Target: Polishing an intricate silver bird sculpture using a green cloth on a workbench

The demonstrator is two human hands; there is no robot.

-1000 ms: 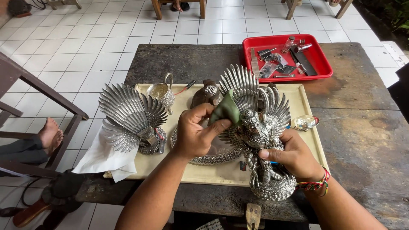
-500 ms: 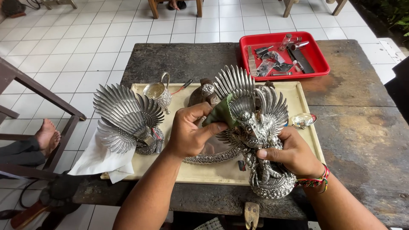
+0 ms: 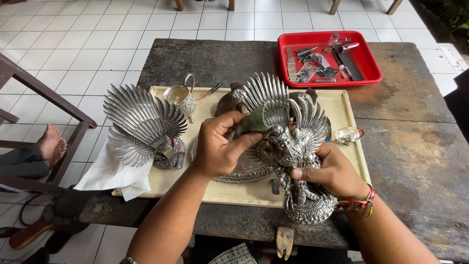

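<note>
Since a moment ago your left hand has slid the green cloth a little lower, from the wing feathers toward the head of the silver winged figure. Your fingers are closed around the cloth, pressing it against the figure's left wing. Your right hand still clasps the figure's body just above its base, which seems to rest at the cream tray's front edge on the dark table.

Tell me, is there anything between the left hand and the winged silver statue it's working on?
Only the green cloth: the left hand pinches it and presses it against the silver statue near the head. The right hand grips the statue's lower body directly, nothing between.
</note>
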